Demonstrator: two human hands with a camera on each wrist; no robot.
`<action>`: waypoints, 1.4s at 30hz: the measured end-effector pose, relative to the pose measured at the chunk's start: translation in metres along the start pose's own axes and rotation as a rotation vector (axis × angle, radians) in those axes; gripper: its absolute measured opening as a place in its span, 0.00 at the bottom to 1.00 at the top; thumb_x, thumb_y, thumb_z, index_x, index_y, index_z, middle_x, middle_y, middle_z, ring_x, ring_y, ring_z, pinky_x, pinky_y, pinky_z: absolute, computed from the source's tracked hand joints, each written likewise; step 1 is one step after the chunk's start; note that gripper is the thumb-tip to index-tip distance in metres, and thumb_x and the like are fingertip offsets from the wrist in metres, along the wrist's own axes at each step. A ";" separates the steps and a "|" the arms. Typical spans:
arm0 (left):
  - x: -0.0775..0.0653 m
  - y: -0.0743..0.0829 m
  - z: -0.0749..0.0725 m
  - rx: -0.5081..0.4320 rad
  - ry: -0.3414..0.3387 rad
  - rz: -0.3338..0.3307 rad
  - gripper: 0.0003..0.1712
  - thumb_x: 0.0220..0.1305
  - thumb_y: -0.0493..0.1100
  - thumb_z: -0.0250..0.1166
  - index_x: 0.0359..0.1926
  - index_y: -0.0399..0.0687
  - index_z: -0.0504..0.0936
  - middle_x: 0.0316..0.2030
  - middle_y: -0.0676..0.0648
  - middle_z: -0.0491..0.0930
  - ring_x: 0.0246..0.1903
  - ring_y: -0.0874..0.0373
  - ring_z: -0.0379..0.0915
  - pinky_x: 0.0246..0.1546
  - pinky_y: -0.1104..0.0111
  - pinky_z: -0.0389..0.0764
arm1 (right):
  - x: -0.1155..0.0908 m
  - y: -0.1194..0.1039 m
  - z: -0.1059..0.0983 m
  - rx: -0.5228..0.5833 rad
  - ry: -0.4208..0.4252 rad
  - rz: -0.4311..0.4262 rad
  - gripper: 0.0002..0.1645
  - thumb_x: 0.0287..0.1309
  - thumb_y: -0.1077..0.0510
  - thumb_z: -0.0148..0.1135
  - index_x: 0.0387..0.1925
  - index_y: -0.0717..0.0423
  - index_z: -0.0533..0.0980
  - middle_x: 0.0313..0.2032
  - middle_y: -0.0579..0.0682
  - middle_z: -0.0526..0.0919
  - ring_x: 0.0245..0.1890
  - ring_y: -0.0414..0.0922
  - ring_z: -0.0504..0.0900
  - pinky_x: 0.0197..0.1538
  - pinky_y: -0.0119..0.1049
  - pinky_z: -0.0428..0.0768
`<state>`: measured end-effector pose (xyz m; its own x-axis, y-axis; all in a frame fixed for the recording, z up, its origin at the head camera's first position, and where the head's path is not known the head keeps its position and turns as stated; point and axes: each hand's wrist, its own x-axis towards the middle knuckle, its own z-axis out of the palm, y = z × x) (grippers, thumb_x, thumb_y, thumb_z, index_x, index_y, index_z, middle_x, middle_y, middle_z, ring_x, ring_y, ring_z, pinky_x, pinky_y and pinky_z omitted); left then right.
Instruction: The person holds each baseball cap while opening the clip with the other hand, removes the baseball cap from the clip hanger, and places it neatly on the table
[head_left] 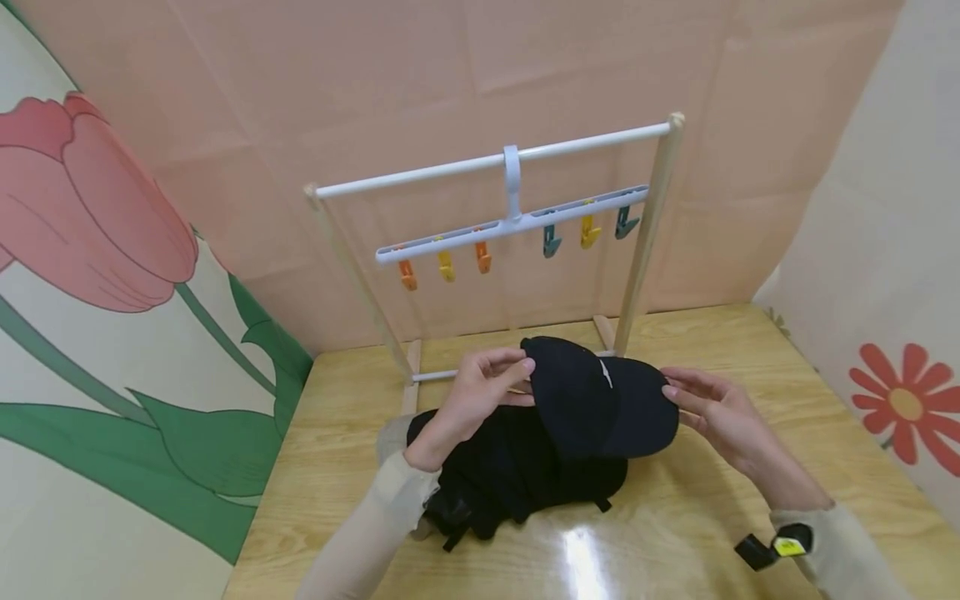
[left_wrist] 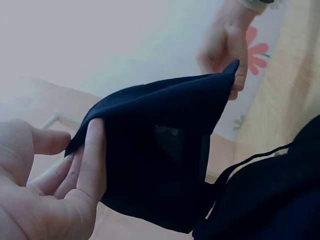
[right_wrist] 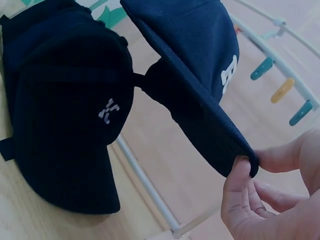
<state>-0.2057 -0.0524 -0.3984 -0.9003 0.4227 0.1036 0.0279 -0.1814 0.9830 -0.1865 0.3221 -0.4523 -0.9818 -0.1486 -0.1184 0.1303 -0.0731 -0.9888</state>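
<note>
A dark navy baseball cap with a white emblem is held up in front of the rack. My left hand pinches the crown's rear edge between thumb and fingers, which shows close up in the left wrist view. My right hand pinches the brim's edge; in the right wrist view the thumb and fingertips meet on it. Beneath the held cap lies a row of dark caps nested together on the table. The front one bears a white emblem too.
A white-railed rack stands behind the caps. From its top rail hangs a pale hanger bar with several orange, yellow and teal clips. Wooden table beneath; a pink backdrop and floral side panels enclose it.
</note>
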 end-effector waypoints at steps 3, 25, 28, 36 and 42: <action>-0.002 -0.005 -0.001 0.042 -0.013 -0.019 0.20 0.79 0.34 0.61 0.65 0.27 0.79 0.44 0.47 0.87 0.37 0.59 0.87 0.47 0.55 0.91 | 0.000 0.007 -0.002 -0.020 -0.008 0.000 0.23 0.76 0.61 0.63 0.68 0.49 0.77 0.53 0.34 0.85 0.51 0.31 0.84 0.50 0.29 0.85; -0.008 -0.032 -0.007 0.177 0.014 -0.070 0.19 0.80 0.36 0.61 0.66 0.34 0.80 0.48 0.37 0.82 0.40 0.48 0.89 0.47 0.58 0.91 | -0.001 0.034 -0.005 -0.196 -0.004 0.008 0.32 0.76 0.59 0.64 0.75 0.61 0.68 0.54 0.35 0.81 0.51 0.30 0.83 0.50 0.29 0.86; -0.008 -0.034 -0.008 0.181 0.030 -0.062 0.18 0.79 0.36 0.62 0.64 0.34 0.81 0.47 0.37 0.83 0.39 0.48 0.90 0.46 0.58 0.91 | -0.001 0.034 -0.005 -0.224 -0.007 -0.001 0.35 0.76 0.58 0.65 0.77 0.64 0.65 0.55 0.35 0.79 0.52 0.29 0.83 0.51 0.28 0.85; -0.008 -0.039 -0.007 0.161 0.067 -0.080 0.14 0.77 0.35 0.65 0.58 0.32 0.83 0.44 0.38 0.87 0.33 0.56 0.87 0.41 0.60 0.92 | 0.000 0.038 -0.003 -0.248 0.003 0.002 0.36 0.76 0.58 0.65 0.77 0.66 0.65 0.54 0.35 0.80 0.50 0.30 0.84 0.50 0.30 0.87; -0.007 -0.046 -0.009 0.177 0.078 -0.114 0.15 0.76 0.37 0.67 0.57 0.33 0.84 0.43 0.37 0.89 0.32 0.56 0.88 0.39 0.61 0.92 | 0.002 0.043 -0.002 -0.273 0.018 0.016 0.34 0.75 0.58 0.66 0.76 0.64 0.68 0.54 0.35 0.81 0.48 0.31 0.84 0.48 0.33 0.87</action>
<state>-0.2044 -0.0554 -0.4460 -0.9327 0.3604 -0.0146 -0.0058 0.0253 0.9997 -0.1826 0.3203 -0.4955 -0.9825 -0.1294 -0.1338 0.1066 0.1980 -0.9744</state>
